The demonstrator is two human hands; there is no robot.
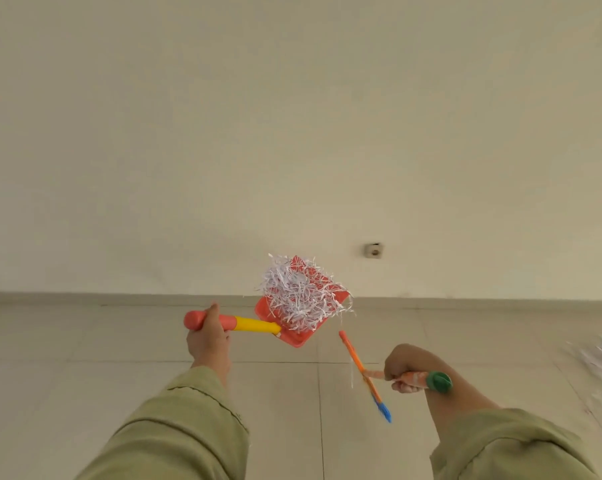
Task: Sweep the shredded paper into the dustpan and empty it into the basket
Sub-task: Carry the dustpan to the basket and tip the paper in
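Carried loaded dustpan (294,327) of shredded paper (301,292) in gripping left hand (207,336), brush (363,374) clenched in right hand (401,370); basket unseen, level carry needed next.

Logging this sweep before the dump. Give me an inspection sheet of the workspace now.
Surface: pale tiled floor, grout lines visible.
Job's things: red plastic dustpan with yellow handle, held off the floor, piled with white shredded paper; small orange brush with blue bristles; basket not in view.
Clutter: loose shredded paper on the floor at right, blurred.
Hands: left hand grips the dustpan handle; right hand grips the brush handle.
Cables: nothing seen.
Surroundings: plain cream wall with a small wall socket.
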